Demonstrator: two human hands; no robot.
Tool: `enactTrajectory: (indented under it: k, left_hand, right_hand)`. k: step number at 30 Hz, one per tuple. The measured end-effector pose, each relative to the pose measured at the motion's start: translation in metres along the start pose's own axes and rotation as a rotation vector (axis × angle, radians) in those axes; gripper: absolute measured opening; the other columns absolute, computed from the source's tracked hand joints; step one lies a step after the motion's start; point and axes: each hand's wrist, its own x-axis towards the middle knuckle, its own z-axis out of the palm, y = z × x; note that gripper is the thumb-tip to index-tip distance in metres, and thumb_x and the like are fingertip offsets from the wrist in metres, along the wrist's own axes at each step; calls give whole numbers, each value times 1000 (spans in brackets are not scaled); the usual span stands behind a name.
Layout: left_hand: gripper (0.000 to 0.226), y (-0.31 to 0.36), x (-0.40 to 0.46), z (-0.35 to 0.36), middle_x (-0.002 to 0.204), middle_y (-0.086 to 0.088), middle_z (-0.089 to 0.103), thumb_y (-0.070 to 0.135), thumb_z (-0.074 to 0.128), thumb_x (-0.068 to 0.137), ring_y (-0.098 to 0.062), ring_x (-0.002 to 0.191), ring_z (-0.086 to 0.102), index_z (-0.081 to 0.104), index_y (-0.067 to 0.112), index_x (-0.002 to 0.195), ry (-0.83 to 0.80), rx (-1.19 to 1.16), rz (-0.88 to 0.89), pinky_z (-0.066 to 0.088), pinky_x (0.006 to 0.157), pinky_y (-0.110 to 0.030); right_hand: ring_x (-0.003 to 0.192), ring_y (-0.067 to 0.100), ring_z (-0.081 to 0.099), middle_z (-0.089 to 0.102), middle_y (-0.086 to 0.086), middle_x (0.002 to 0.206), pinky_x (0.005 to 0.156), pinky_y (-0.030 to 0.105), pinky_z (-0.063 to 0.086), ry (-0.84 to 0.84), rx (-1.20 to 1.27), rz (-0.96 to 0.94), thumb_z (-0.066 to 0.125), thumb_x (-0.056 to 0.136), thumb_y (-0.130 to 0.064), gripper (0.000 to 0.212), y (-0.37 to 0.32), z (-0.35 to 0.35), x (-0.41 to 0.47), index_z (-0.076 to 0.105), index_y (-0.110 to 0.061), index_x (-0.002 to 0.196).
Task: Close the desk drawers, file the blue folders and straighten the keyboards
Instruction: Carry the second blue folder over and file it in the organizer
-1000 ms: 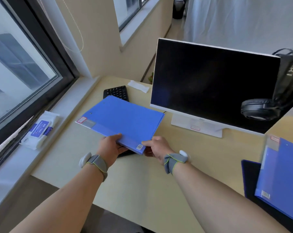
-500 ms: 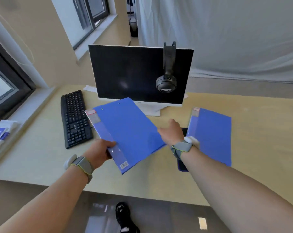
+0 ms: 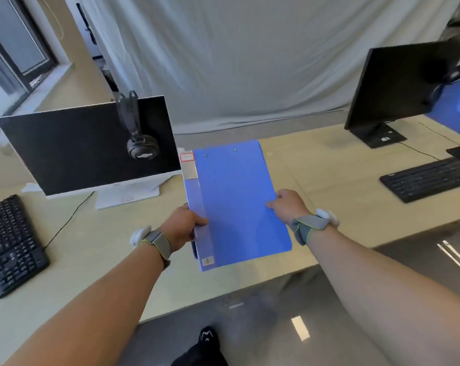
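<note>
Blue folders (image 3: 236,204), apparently stacked now.

A single head-worn view looks forward and steeply down from above the near edge of the desk (image 3: 97,249). It faces across the desk toward the grey curtain (image 3: 236,62) behind it, with the person's own shoe (image 3: 207,336) on the floor below the desk edge. Both forearms reach away from the camera, close beneath it. Wide-angle bending curves the desk edge.
</note>
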Motion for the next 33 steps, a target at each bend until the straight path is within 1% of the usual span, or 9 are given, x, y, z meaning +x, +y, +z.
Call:
enactTrajectory:
  k: [3,6,9,12,17,23,27,31,33]
  left_hand:
    - [28,14,20,64,114,-12,74,-1,56,94,-34,98,72,66,7,119,-78,-87,47,57,91,-53]
    - [27,15,40,107,117,-17,72,5,53,98,-38,106,68,66,-2,121,-74,-196,14,53,96,-54]
    - [29,5,66,172,122,-23,68,11,53,101,-37,101,67,63,-5,123,-137,-112,-33,52,96,-58]
    - [21,-2,86,243,110,-12,75,13,53,102,-29,89,72,68,5,114,-242,-44,-31,56,89,-52]
    - [21,-3,120,356,115,-8,74,13,52,102,-34,104,70,70,12,113,-410,16,-36,53,94,-55]
    - [26,14,158,506,119,-11,73,14,56,99,-34,104,71,68,5,121,-519,144,-86,56,93,-54]
    - [26,41,161,579,115,-7,75,16,55,99,-34,106,71,69,8,120,-594,222,-95,53,97,-57]
    - [30,76,158,657,109,-3,77,20,58,90,-31,101,73,71,12,116,-655,321,-56,54,96,-57]
    - [33,86,156,681,107,-5,77,19,55,87,-33,101,72,71,10,114,-649,339,-40,54,96,-56]
  right_hand:
    - [67,20,37,43,7,75,60,33,31,90,101,48,66,79,-15,19,35,-49,-5,47,-16,77]
    - [67,21,37,44,9,75,59,33,30,119,145,64,65,83,-10,19,67,-78,-12,47,-12,79]
    - [67,21,34,41,9,73,59,33,27,193,174,140,64,83,-6,20,114,-121,-15,46,-11,77]
    - [64,21,34,40,10,67,54,31,26,253,204,215,64,83,-6,20,165,-167,-7,46,-11,77]
    - [61,21,40,47,8,67,58,30,32,345,192,324,64,81,-10,15,234,-241,9,51,-13,75]
    - [64,21,52,59,9,72,59,31,39,445,200,478,66,81,-8,4,313,-343,20,63,-6,81]
    - [68,22,52,60,8,75,56,29,38,490,202,521,67,84,-9,3,337,-403,19,64,-7,83]
    - [73,23,59,68,13,85,65,33,45,567,278,545,68,81,-8,11,372,-468,29,66,2,87]
    - [73,23,59,69,13,85,65,33,45,594,283,543,69,80,-9,11,381,-487,33,66,1,84]
